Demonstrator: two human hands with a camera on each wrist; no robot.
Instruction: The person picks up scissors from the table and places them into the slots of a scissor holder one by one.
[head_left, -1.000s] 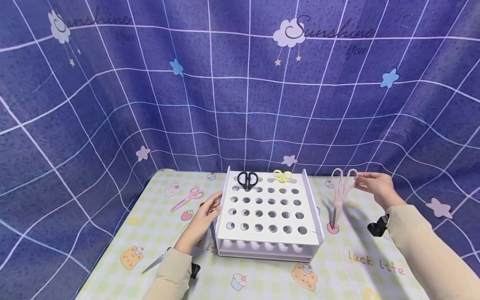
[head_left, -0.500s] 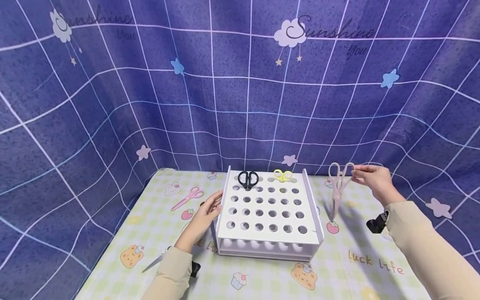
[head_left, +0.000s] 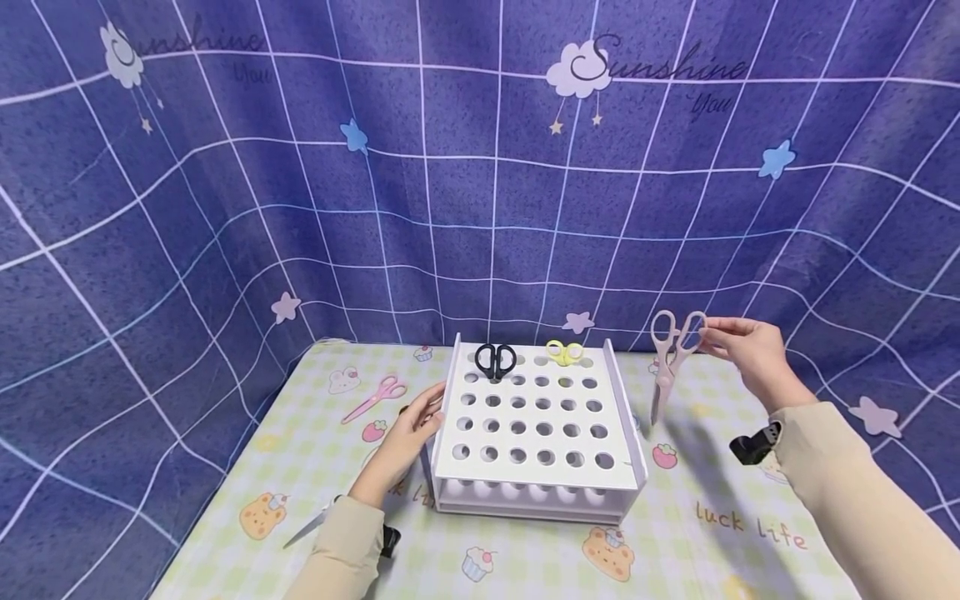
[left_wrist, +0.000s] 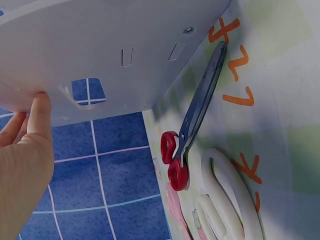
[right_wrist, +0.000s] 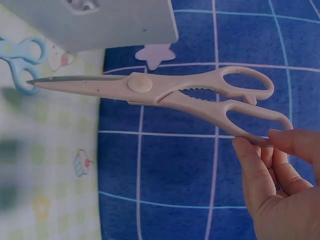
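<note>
Pale pink kitchen scissors (head_left: pixel 663 379) hang tips down above the cloth, right of the white rack (head_left: pixel 531 442). My right hand (head_left: pixel 746 350) pinches one handle loop between thumb and fingers, clear in the right wrist view, where the scissors' round pivot (right_wrist: pixel 140 85) shows. My left hand (head_left: pixel 405 433) rests against the rack's left side panel; in the left wrist view a fingertip (left_wrist: pixel 41 102) presses that panel (left_wrist: pixel 100 40) near a small cutout. Black-handled scissors (head_left: pixel 496 372) and small yellow-handled scissors (head_left: pixel 565 354) stand in holes of the rack's back row.
Pink scissors (head_left: pixel 367 403) lie left of the rack. Beside the panel lie red-handled scissors (left_wrist: pixel 184 137) and a white-handled pair (left_wrist: pixel 248 202). A grey blade (head_left: pixel 306 527) shows by the left sleeve. Light blue scissors (right_wrist: pixel 22 52) lie near the rack's other side. A blue curtain (head_left: pixel 480 192) hangs behind.
My right hand has raised the pale pink scissors and shifted them slightly left, toward the rack; their blade tips have risen off the strawberry print. The left hand has stayed at the rack.
</note>
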